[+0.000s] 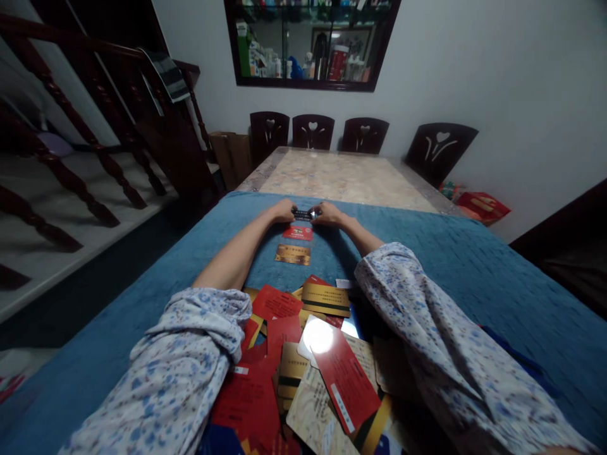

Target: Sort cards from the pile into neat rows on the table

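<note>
Both my arms reach far forward over a blue cloth (474, 265). My left hand (283, 211) and my right hand (327, 214) pinch the two ends of a dark card (302, 215), held flat just above the cloth. Right in front of it lies a red card (298, 233), and nearer to me a gold-brown card (293, 254). A loose heap of red and gold cards (303, 360) lies between my elbows, close to me.
Beyond the cloth the marble table top (341, 174) is bare. Several dark wooden chairs (313, 131) stand along its far and right sides. A wooden stair railing (95, 120) runs on the left. A wall cabinet (310, 41) hangs behind.
</note>
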`<action>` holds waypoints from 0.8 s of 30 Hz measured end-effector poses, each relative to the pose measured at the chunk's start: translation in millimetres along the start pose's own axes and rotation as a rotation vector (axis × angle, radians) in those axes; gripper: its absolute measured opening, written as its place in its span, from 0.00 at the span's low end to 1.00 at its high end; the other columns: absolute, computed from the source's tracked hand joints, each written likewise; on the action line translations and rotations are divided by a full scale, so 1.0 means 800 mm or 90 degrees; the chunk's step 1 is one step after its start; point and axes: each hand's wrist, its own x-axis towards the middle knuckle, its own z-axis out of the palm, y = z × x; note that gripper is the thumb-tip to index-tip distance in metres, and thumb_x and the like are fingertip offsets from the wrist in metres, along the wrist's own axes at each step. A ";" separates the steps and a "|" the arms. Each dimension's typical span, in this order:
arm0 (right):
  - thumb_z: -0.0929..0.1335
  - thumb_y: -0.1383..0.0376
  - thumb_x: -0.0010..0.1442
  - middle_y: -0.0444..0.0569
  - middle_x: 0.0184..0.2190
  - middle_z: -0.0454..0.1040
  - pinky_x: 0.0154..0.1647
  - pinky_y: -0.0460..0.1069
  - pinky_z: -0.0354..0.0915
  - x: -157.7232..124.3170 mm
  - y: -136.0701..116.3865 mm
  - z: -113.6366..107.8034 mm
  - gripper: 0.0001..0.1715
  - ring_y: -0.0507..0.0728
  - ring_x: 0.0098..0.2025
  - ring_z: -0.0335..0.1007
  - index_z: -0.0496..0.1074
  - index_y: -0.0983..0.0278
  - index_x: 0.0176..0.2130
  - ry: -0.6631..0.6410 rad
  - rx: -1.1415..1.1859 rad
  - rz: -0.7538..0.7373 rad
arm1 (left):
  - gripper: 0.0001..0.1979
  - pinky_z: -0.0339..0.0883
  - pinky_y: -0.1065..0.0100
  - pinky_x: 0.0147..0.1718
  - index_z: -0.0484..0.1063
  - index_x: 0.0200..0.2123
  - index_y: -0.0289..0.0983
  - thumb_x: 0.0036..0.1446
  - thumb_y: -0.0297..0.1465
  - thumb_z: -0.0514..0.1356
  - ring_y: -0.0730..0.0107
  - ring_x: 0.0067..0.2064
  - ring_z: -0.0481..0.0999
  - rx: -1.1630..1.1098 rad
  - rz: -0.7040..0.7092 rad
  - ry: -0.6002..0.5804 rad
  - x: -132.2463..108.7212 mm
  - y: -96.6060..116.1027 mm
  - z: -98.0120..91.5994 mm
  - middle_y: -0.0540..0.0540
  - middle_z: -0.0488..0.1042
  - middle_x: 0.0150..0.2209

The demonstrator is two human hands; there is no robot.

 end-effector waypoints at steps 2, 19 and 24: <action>0.71 0.64 0.58 0.53 0.50 0.80 0.52 0.47 0.68 -0.001 -0.002 -0.002 0.28 0.60 0.50 0.76 0.78 0.60 0.58 -0.001 -0.003 -0.001 | 0.24 0.71 0.74 0.48 0.81 0.51 0.37 0.49 0.25 0.63 0.61 0.50 0.80 -0.003 0.000 -0.002 -0.001 0.002 0.000 0.44 0.83 0.47; 0.71 0.64 0.58 0.52 0.48 0.79 0.49 0.47 0.68 -0.007 0.002 0.003 0.29 0.58 0.48 0.75 0.76 0.62 0.59 0.020 0.010 -0.015 | 0.38 0.71 0.63 0.58 0.70 0.64 0.33 0.45 0.24 0.63 0.53 0.58 0.77 -0.084 -0.003 0.069 -0.007 -0.011 0.010 0.39 0.77 0.58; 0.72 0.65 0.57 0.55 0.51 0.78 0.49 0.47 0.68 -0.014 0.004 0.004 0.32 0.57 0.46 0.76 0.74 0.65 0.61 0.043 0.044 -0.004 | 0.34 0.73 0.64 0.53 0.71 0.61 0.33 0.48 0.23 0.60 0.56 0.55 0.79 -0.149 -0.038 0.107 -0.019 -0.019 0.013 0.36 0.79 0.55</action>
